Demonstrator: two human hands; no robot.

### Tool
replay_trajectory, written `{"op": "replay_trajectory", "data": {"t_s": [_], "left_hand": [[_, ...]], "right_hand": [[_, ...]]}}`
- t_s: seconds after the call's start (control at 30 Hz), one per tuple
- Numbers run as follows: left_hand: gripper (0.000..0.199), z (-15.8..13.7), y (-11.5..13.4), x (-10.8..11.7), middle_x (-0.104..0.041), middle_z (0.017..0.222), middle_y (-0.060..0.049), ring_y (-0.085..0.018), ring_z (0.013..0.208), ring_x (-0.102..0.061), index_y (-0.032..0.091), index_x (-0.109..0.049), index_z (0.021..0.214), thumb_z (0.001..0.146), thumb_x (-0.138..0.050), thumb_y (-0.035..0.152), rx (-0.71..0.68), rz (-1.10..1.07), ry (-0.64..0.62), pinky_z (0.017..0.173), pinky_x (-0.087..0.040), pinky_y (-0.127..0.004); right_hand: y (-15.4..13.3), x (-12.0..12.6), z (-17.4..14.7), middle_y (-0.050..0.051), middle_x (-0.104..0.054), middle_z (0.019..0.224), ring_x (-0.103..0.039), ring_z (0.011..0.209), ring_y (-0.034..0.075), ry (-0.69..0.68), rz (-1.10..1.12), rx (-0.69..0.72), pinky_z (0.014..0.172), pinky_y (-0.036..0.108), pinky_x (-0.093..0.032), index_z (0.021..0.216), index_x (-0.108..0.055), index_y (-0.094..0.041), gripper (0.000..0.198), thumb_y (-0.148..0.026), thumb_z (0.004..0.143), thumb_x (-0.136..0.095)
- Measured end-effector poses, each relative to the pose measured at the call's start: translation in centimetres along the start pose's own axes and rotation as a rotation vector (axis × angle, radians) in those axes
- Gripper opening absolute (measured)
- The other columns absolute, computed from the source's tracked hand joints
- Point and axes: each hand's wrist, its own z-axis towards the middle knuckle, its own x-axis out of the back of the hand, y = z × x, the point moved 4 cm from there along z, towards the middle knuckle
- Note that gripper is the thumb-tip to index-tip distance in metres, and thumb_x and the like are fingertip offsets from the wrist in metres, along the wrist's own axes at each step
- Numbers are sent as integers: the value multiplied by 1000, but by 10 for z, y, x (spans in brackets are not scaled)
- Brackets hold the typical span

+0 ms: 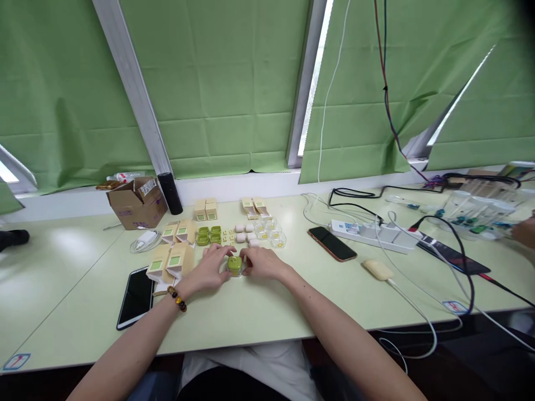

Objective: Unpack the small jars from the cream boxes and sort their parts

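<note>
A small squarish container (234,265) with a green top and a clear lower part stands on the table in front of me. My left hand (212,267) has its thumb and fingers curled against the container's left side. From the other side, my right hand (259,262) pinches it with bent fingers. Just beyond lie several green square shells (209,235), tiny yellowish pieces (228,237), pale cylinders (246,234) and clear cups (271,230) with yellow centres. Small cream boxes (180,259) with open flaps stand left of my left hand.
A tablet (136,298) lies at the left and a phone (332,243) at the right. Behind are a cardboard box (137,205) and black cylinder (170,193). Cables surround a power strip (376,235). Another person's hand (524,231) is beside clear containers at far right.
</note>
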Motion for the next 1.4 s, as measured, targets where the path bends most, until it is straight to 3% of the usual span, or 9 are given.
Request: {"op": "replay_trajectory", "data": {"t_s": [0.13, 0.23, 0.37, 0.47, 0.7, 0.93, 1.2, 1.3, 1.4], "left_hand": [[46, -2, -8, -7, -67, 121, -10, -34, 121, -56, 31, -69, 123, 78, -79, 27, 51, -101, 69, 108, -42, -49], [44, 1, -18, -5, -64, 128, -10, -30, 123, -57, 29, -66, 125, 83, -78, 34, 110, -276, 152, 105, -46, -45], [46, 12, -26, 4, -64, 116, -9, -24, 108, -60, 24, -62, 117, 81, -82, 43, 108, -527, 297, 93, -51, -37], [51, 15, -27, 7, -62, 105, -7, -21, 100, -60, 22, -59, 115, 79, -84, 50, 124, -648, 368, 88, -51, -34], [61, 10, -19, -5, -62, 103, -5, -19, 94, -63, 23, -57, 118, 77, -84, 59, 154, -816, 380, 83, -52, -30], [38, 8, -15, -8, -68, 100, -2, -17, 90, -68, 26, -60, 119, 91, -76, 45, 136, -1144, 315, 87, -56, -34], [31, 6, -2, -24, -72, 121, -11, -26, 111, -71, 22, -64, 119, 95, -72, 38, 168, -1339, 103, 101, -56, -46], [37, 6, 1, -23, -70, 127, -12, -28, 122, -68, 23, -62, 124, 93, -74, 39, 160, -1334, 128, 112, -50, -50], [36, 6, -2, -20, -72, 121, -9, -25, 116, -71, 24, -63, 119, 90, -79, 39, 167, -1327, 205, 112, -51, -48]], "right_hand": [[1, -2, 3, 0, -73, 85, -62, 72, 17, 0, 75, 51, 62, 26, -34, 94, -69, -23, 26, -23, 73, -84], [1, -5, 8, 0, -70, 83, -62, 72, 16, 34, 319, 117, 62, 26, -39, 93, -67, -20, 23, -24, 76, -81], [-2, -10, 15, 3, -68, 96, -66, 81, 17, 170, 797, 193, 67, 29, -50, 116, -63, -19, 38, -30, 82, -76], [-8, -12, 14, 5, -66, 107, -67, 86, 17, 263, 996, 244, 71, 31, -55, 129, -56, -23, 52, -35, 83, -77], [-18, -12, 8, 4, -64, 101, -64, 94, 19, 369, 1052, 286, 79, 34, -57, 129, -58, -25, 52, -38, 83, -81], [-15, -9, 8, 8, -67, 110, -65, 100, 21, 440, 1053, 294, 79, 34, -56, 128, -59, -24, 55, -46, 83, -81], [-13, -6, 5, 7, -67, 113, -64, 100, 20, 504, 977, 276, 81, 34, -55, 131, -62, -24, 51, -36, 84, -79], [-15, -8, 5, 8, -68, 120, -65, 101, 20, 478, 965, 278, 86, 37, -56, 135, -62, -26, 51, -35, 87, -76], [-16, -8, 5, 10, -66, 129, -63, 109, 22, 497, 944, 279, 86, 36, -57, 138, -61, -28, 52, -37, 89, -75]]}}
